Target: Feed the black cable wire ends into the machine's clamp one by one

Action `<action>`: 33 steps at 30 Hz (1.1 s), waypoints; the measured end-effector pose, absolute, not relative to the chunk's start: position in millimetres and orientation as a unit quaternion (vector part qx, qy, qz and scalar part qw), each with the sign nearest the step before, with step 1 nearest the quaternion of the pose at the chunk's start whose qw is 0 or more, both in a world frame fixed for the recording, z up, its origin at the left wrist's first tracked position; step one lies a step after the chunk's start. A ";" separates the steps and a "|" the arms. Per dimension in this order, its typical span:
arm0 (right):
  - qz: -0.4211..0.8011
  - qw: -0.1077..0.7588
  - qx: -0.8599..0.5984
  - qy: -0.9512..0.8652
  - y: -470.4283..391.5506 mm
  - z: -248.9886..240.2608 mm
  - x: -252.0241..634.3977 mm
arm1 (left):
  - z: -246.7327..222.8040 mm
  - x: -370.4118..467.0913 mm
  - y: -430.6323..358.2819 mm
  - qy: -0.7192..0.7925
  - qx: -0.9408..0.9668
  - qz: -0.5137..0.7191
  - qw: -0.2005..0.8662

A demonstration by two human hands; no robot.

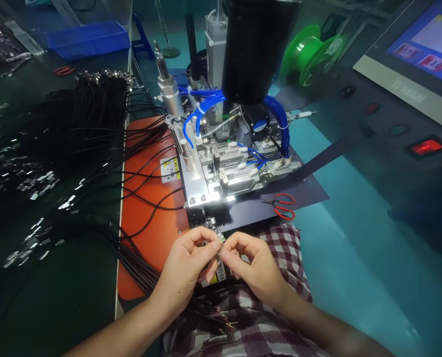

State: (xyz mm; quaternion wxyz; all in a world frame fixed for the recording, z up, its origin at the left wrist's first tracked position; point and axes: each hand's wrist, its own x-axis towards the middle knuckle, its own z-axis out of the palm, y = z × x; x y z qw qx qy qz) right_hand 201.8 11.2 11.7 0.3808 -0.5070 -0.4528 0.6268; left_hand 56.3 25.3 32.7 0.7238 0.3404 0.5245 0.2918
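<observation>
My left hand (191,260) and my right hand (252,260) meet at the machine's front edge, fingertips nearly touching. Both are closed in a pinch on something small between them, too tiny to make out. Just beyond them stands the metal machine (236,168) with blue air tubes (284,124). Black cables (139,270) run from the left over the orange plate (146,208) towards my left wrist. Below my hands, cable ends with bare coloured wires (224,322) lie on the checkered cloth (258,307) over my lap.
Red-handled scissors (284,206) lie right of the machine. Bundled cables (94,109) and a blue tray (89,39) are on the left table. A black cylinder (258,49) hangs above. A green spool (310,54) and a control panel (407,104) stand at the right.
</observation>
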 end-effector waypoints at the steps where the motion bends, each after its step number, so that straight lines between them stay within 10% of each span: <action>1: 0.631 0.375 -0.504 -0.455 11.9 11.8 203.0 | 32.9 56.3 25.0 0.522 0.339 0.295 0.725; 33: 0.770 0.372 -0.391 -0.340 30.1 1.9 212.7 | 32.1 54.9 24.5 0.509 0.344 0.295 0.732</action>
